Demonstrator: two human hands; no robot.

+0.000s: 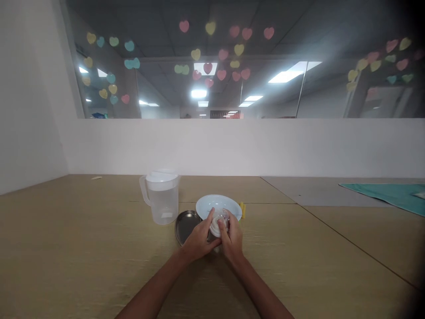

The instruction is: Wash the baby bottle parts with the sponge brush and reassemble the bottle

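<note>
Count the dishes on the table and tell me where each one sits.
2: a metal dish just right of the pitcher, partly hidden by the left hand, and a pale bowl beyond both hands. Others may be hidden behind the hands.

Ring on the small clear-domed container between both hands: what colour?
White; the ring shows best in the head view.

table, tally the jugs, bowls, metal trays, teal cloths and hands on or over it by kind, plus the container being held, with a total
Jug: 1
Bowl: 1
Metal tray: 1
Teal cloth: 1
Hands: 2, left hand and right hand
Held container: 1
Total: 7
</note>
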